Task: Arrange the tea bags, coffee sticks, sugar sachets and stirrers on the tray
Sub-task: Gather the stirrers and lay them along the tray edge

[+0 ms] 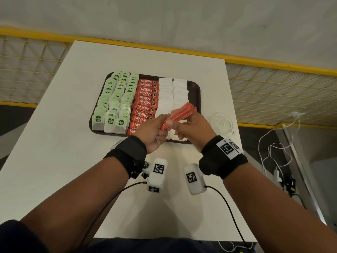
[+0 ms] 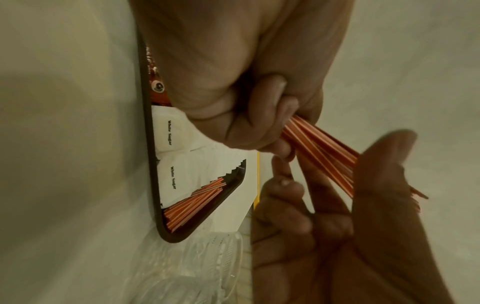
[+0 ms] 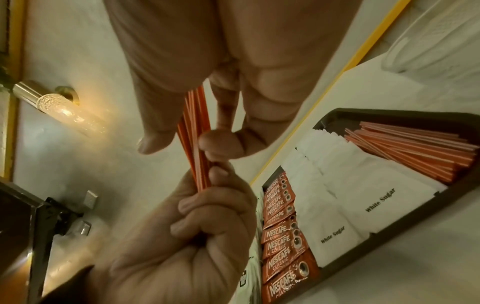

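Note:
A bundle of orange stirrers (image 1: 179,115) is held in both hands above the front right of the dark tray (image 1: 197,92). My left hand (image 1: 155,126) grips its lower end in a fist (image 2: 259,127). My right hand (image 1: 191,123) pinches the bundle (image 3: 197,144) higher up between thumb and fingers. On the tray lie rows of green tea bags (image 1: 114,101), red coffee sticks (image 1: 145,99) and white sugar sachets (image 1: 173,92). More stirrers (image 3: 415,148) lie along the tray's right side beside the sachets (image 3: 363,195).
A clear glass dish (image 1: 221,123) stands on the white table just right of the tray. The table's right edge (image 1: 232,143) is close to it, with white cables (image 1: 273,148) on the floor beyond. A yellow mesh railing (image 1: 273,83) runs behind.

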`<state>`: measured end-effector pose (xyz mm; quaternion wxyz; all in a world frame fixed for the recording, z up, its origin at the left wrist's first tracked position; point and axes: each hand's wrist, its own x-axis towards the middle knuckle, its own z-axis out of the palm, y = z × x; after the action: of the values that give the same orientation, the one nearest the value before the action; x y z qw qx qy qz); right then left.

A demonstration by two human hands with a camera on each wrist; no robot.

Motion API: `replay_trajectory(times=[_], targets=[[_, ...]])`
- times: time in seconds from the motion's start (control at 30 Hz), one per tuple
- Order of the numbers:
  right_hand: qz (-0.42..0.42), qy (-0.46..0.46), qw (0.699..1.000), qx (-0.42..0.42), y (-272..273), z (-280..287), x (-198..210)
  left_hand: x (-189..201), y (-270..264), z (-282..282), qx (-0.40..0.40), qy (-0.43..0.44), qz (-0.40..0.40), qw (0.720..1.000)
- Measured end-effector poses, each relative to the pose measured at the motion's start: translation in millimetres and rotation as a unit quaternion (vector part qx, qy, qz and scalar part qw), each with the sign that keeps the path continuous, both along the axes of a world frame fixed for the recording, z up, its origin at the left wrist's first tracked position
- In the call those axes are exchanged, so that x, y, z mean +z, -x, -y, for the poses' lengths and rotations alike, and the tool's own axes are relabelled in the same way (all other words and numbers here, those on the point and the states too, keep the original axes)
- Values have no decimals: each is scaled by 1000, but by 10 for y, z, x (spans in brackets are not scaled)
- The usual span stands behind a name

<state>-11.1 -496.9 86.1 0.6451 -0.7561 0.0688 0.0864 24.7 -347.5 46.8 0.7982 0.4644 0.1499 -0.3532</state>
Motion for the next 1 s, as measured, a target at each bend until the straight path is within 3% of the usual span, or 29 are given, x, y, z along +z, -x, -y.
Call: replay_trajectory(times=[0.13, 0.33, 0.47, 0.53, 0.67, 0.77, 0.87, 1.0], targets=[[16, -37, 999, -26, -112, 30, -45, -72, -53, 98, -35, -32, 60, 997], [8, 47, 999, -20, -390, 156, 5, -72, -211, 235, -48, -98, 67, 992], [-17, 82, 996, -44, -790, 405, 36, -92, -350, 196, -38, -231, 101, 967], [-39, 108, 991, -73, -1074, 569, 16, -160, -399, 113, -71, -317, 171, 930], [-119, 185, 968, -119, -1669, 867, -131, -303, -400, -25, -273, -459, 351, 769], [-159, 251, 946, -128, -1913, 989, -261, -338, -369, -21, -371, -484, 389, 690], [-164, 296, 935, -107, -2024, 1000, -374, -371, -370, -4, -407, -504, 405, 645], [-175, 325, 927, -61, -2106, 954, -489, -396, -381, 13, -415, -510, 402, 637]])
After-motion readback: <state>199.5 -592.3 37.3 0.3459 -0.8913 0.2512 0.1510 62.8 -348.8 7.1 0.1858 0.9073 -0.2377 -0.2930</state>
